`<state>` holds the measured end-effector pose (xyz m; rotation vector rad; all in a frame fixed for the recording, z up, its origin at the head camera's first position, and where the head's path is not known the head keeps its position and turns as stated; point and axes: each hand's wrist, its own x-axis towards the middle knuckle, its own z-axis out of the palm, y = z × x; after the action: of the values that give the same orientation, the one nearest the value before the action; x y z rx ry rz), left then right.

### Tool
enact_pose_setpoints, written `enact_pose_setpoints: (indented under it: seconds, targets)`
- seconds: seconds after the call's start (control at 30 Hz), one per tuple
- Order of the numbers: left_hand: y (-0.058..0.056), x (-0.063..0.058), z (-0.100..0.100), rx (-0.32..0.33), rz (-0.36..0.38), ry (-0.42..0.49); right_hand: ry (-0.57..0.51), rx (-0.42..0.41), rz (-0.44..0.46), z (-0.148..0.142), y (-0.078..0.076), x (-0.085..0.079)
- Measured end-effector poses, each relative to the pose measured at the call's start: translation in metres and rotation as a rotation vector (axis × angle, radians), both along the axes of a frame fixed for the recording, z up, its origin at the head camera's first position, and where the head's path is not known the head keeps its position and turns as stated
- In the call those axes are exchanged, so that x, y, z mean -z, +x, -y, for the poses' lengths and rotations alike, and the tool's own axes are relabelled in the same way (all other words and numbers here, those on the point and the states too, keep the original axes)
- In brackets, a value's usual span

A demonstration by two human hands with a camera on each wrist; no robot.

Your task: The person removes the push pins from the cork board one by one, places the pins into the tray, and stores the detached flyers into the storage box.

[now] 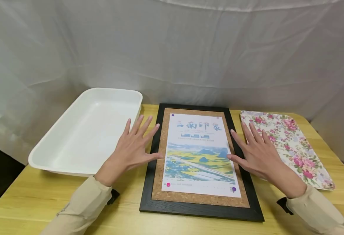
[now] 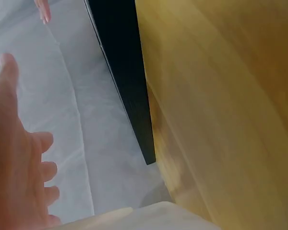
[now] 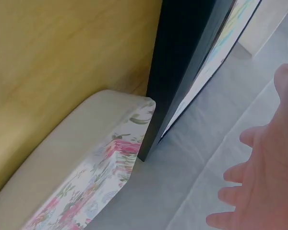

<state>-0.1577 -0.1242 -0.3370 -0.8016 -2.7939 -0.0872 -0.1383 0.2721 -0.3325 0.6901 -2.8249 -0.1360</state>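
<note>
A cork board in a black frame (image 1: 201,211) lies on the table, with a printed landscape poster (image 1: 199,163) on it. Coloured pushpins sit at the poster's corners, among them a pink one (image 1: 168,184) at lower left and a purple one (image 1: 234,189) at lower right. Over the board's left side hovers my left hand (image 1: 133,147), fingers spread and holding nothing. My right hand (image 1: 258,153) is likewise spread, between the frame's right side and the floral tray (image 1: 295,150). In both wrist views the hands appear raised apart from the frame (image 2: 127,81).
To the left stands a deep white plastic tub (image 1: 86,130), its near edge under my left forearm. The flower-patterned tray's edge (image 3: 101,177) comes close to the frame at the right. A grey cloth (image 1: 189,49) hangs behind the wooden table (image 1: 119,215).
</note>
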Motion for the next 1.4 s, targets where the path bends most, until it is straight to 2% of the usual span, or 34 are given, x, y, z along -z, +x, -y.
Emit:
enact_pose_setpoints:
  seconds: [0.07,0.13,0.3,0.37,0.5,0.6,0.8,0.9,1.03,1.23,1.4]
  targets:
    - [0.002,0.000,0.000,0.003,0.068,0.036,-0.011,0.001,0.035,0.000,0.000,-0.001]
    - [0.005,-0.001,-0.001,0.008,0.153,0.080,-0.052,0.004,0.116,-0.001,0.000,-0.002]
    - [0.007,-0.002,-0.007,0.003,0.365,0.274,-0.238,0.034,0.370,-0.002,-0.001,-0.006]
    - [0.005,-0.002,-0.009,-0.014,0.433,0.358,-0.298,0.047,0.427,-0.002,-0.003,-0.008]
    - [-0.002,0.003,-0.014,-0.061,0.541,0.493,-0.377,0.054,0.459,-0.002,-0.003,-0.009]
    - [-0.007,0.008,-0.017,-0.104,0.620,0.586,-0.423,0.044,0.447,-0.001,-0.001,-0.008]
    - [-0.011,0.012,-0.024,-0.233,0.797,0.785,-0.511,0.031,0.486,0.001,0.006,-0.006]
    - [-0.012,0.015,-0.024,-0.281,0.838,0.856,-0.569,0.015,0.531,0.001,0.011,-0.004]
    - [-0.013,0.021,-0.022,-0.316,0.844,0.906,-0.658,0.013,0.604,0.002,0.018,-0.003]
    - [-0.013,0.028,-0.018,-0.303,0.845,0.950,-0.786,0.035,0.729,-0.001,0.032,0.001]
    - [-0.013,0.029,-0.018,-0.303,0.852,0.966,-0.793,0.030,0.798,-0.007,0.042,0.010]
